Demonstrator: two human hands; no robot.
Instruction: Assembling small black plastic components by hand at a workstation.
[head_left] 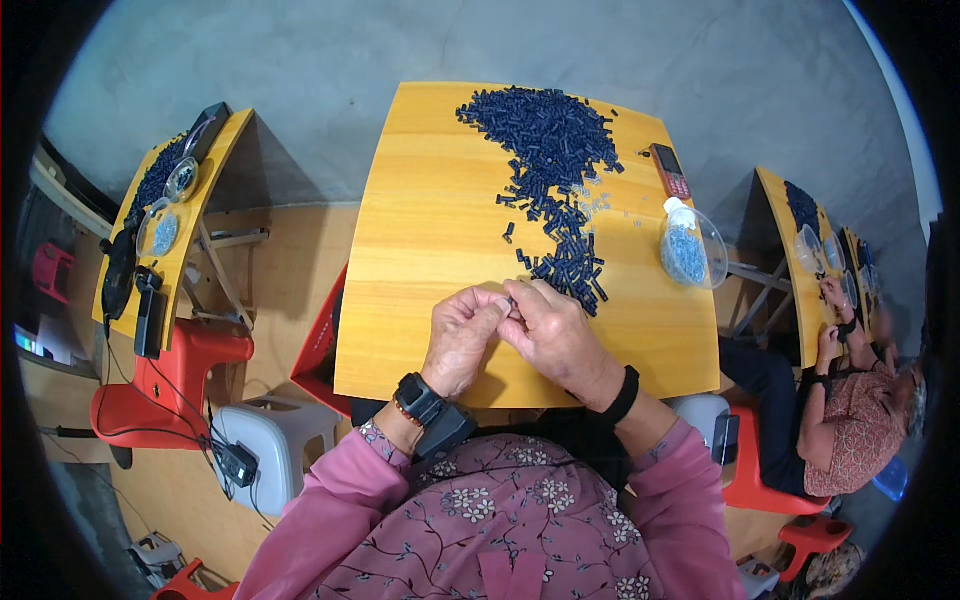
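A yellow wooden table [420, 250] stood before the person, its near edge just above a pink floral lap. Across the table's far edge and running down toward the middle lay a large heap of small dark blue tubes [550, 150], thinning into a trail that ended near the hands. Toward the right edge sat a clear plastic bowl [692, 250] holding small pale blue bits, and beyond it, nearer the far right corner, lay a red phone [670, 171]. Tiny clear bits [597, 203] were scattered between the heap and the bowl.

Near the middle of the near edge, the left hand [462, 338] and the right hand [555, 335] met, fingertips touching. Both were closed narrow, pinching one small dark tube [513, 300] between them; how much of it each held could not be told. The left wrist wore a black watch [417, 397], the right a black band [624, 396].
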